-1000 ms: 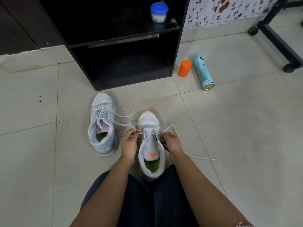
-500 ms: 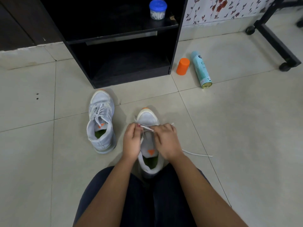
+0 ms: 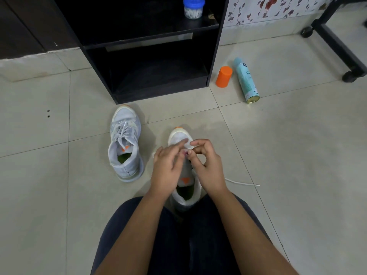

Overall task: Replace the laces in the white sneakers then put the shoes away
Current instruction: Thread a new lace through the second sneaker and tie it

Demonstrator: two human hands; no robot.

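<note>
On the floor (image 3: 297, 155), the near sneaker (image 3: 179, 138) sat under both hands, right hand (image 3: 208, 167) pinching its lace (image 3: 242, 182) with curled fingers, left hand (image 3: 165, 167) half-curled, hold not determinable; the second sneaker (image 3: 125, 143) stood just beside, leftward.

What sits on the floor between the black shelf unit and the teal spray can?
A small orange cylinder, upright, close beside the lying spray can, apart from the shelf unit. Head view.

Left hand (image 3: 166, 168), right hand (image 3: 209, 169) now together at lace (image 3: 242, 183) of near sneaker (image 3: 178, 136)
</note>
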